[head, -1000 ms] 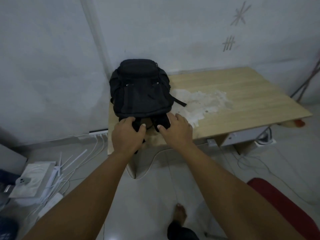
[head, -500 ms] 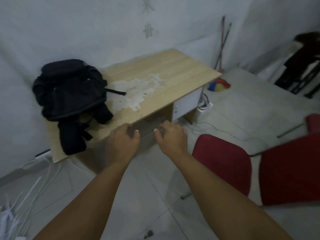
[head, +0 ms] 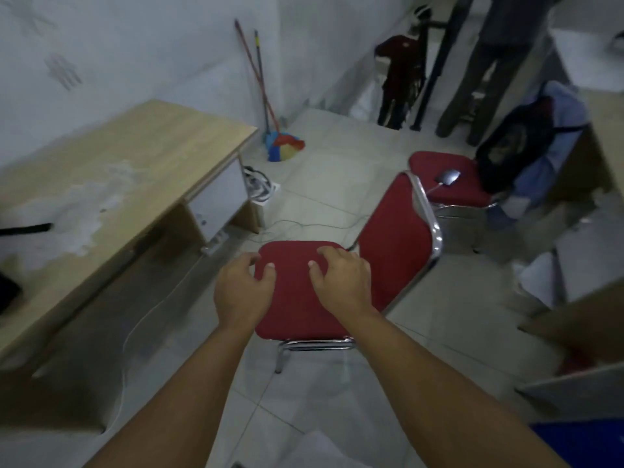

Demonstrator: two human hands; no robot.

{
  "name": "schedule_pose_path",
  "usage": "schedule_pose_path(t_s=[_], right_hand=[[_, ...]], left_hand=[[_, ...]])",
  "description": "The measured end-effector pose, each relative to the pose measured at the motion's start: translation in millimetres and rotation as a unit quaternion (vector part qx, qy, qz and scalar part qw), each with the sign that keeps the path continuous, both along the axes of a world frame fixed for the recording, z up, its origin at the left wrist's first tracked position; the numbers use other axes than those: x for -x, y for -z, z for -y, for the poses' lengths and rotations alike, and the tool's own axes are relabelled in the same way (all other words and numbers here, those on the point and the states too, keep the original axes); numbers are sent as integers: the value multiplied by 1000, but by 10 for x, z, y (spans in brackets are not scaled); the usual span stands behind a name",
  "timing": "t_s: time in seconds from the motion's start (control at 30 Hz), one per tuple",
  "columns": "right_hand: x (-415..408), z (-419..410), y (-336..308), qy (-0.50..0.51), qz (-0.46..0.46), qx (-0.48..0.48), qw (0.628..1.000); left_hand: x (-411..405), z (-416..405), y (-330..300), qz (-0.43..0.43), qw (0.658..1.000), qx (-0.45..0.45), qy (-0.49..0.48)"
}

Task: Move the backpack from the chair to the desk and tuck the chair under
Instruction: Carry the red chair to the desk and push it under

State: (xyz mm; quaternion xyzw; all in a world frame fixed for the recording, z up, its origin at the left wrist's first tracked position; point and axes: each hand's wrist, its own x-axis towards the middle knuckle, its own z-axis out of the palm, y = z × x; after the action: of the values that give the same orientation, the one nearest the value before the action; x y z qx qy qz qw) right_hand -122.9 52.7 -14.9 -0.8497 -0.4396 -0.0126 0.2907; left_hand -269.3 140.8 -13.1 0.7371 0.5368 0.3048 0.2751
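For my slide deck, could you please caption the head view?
Both hands, left and right, reach over the red chair seat beside the wooden desk.

desk (head: 111, 170) at left, against wall. chair (head: 300, 298) right of desk, out on floor, well apart from desk edge, backrest on far-right side of seat. left hand (head: 241, 292) over seat's left edge, right hand (head: 341, 282) over seat, nearer backrest. second chair (head: 449, 182) behind first, small device (head: 447, 177) on its seat. bag (head: 513, 150) just right of second chair. brooms (head: 260, 82) lean in wall corner behind desk's far end. power strip (head: 261, 190) on floor beside desk's far end. backpack strap (head: 25, 228) on desktop at left frame edge.
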Motion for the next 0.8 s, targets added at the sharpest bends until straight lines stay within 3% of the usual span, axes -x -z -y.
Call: schedule_pose_path(t_s=[0.33,0.8], right_hand=[[-1336,758,52,88,12,-8,996],[-2720,346,135,66,27,11,997]], left_hand=[[-1375,653,172,1,995,3,102],[-2753,403,381,-2,992,16,124]])
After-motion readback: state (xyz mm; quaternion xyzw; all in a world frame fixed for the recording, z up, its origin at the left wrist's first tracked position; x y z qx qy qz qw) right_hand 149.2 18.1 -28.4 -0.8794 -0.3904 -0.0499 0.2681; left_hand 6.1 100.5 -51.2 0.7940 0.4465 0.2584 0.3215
